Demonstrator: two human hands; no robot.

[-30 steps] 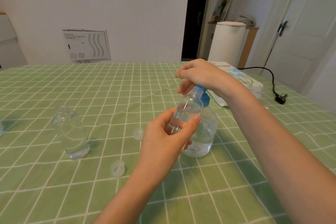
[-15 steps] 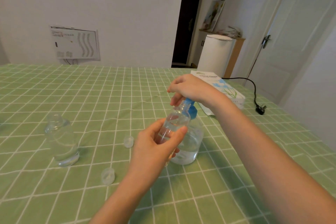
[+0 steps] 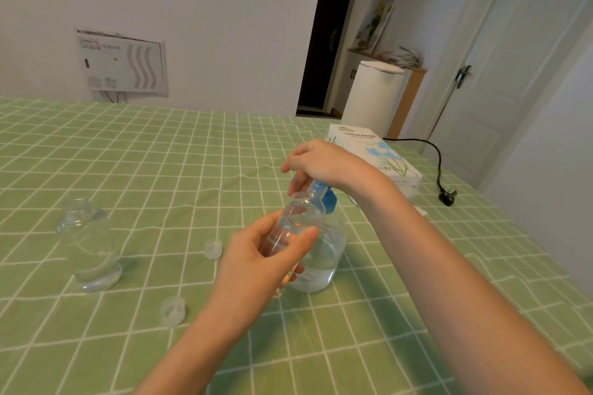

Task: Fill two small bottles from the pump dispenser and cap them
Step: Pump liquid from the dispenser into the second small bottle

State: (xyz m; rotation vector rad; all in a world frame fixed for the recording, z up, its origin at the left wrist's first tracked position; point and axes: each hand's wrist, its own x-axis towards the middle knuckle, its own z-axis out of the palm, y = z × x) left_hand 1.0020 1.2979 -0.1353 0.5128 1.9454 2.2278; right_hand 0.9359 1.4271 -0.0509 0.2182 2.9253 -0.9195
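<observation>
At nine o'clock from the hands, a small clear round bottle (image 3: 88,250) stands upright and uncapped on the desk (image 3: 160,154), which is covered by a green cloth with a white grid. A little clear liquid sits in the bottle's base. Toward its three o'clock, two small translucent round caps lie on the cloth, apart from each other. One cap (image 3: 213,248) is just left of the left hand, and the other cap (image 3: 173,311) lies at seven o'clock of the first.

The left hand (image 3: 256,263) reaches in from six o'clock. Its fingers and thumb wrap round a second small clear bottle (image 3: 298,221), grasping it above the desk. This bottle is tilted, with its open mouth aimed at one o'clock. Just behind it stands a clear, rounded plastic pump dispenser (image 3: 324,260), partly filled. Its blue pump head (image 3: 328,199) is right beside that mouth; whether they touch cannot be told.

The right hand (image 3: 324,163) sits on top of the pump, its fingers curled down over it in a grasp. At two o'clock of this hand lies a white cardboard tissue box (image 3: 385,157) printed with blue flowers. At three o'clock a black power cord (image 3: 446,196) ends in a plug on the cloth.
</observation>
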